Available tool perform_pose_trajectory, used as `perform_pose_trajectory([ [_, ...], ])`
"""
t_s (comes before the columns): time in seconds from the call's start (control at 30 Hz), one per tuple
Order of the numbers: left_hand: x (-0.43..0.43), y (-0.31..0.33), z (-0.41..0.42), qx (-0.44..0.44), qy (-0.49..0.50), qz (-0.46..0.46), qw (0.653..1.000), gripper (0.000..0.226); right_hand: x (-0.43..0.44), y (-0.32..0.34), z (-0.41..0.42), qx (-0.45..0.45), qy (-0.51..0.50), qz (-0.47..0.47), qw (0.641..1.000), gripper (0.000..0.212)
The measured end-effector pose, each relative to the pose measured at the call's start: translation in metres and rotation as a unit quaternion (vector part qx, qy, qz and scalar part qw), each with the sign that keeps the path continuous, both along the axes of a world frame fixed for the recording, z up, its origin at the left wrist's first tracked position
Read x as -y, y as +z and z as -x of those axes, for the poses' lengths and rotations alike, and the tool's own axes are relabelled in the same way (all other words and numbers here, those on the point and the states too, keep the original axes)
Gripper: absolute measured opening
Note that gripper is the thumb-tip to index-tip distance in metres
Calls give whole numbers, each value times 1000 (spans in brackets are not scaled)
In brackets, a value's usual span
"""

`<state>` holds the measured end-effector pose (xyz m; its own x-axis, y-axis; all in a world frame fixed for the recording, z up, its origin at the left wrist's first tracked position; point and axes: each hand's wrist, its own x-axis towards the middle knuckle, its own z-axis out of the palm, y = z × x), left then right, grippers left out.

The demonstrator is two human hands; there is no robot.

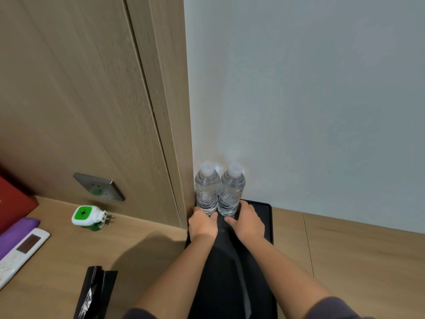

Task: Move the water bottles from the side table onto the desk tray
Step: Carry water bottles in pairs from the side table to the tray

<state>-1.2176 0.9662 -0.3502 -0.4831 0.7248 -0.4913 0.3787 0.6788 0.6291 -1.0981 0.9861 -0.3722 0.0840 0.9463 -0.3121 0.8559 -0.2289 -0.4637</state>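
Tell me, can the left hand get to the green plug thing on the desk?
Probably yes. The green plug-in lies in the open on the wooden desk, with nothing between it and the left hand. But that hand is wrapped round a water bottle now, so it must let go first.

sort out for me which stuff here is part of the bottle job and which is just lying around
Part of the job:
left bottle
right bottle
black tray
left hand
right hand

Just lying about:
green plug-in device
white remote
purple item
red box
black wrapper
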Motion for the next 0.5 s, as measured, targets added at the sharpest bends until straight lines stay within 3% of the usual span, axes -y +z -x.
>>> perform_pose_trajectory([
  [0.13, 36, -5, 12, -113, -162, 3, 980, 57, 32, 8, -15, 114, 67, -1, 991, 76],
  [0.23, 68, -12, 26, -235, -269, 8, 934, 70, 61, 12, -27, 159, 108, -25, 981, 75],
  [0.33, 93, -15, 32, -307, -317, 35, 897, 75, 91, 15, -37, 176, 134, -17, 975, 76],
  [0.5, 124, -1, 29, -338, -353, 17, 872, 79, 138, 24, -52, 196, 164, -18, 967, 77],
])
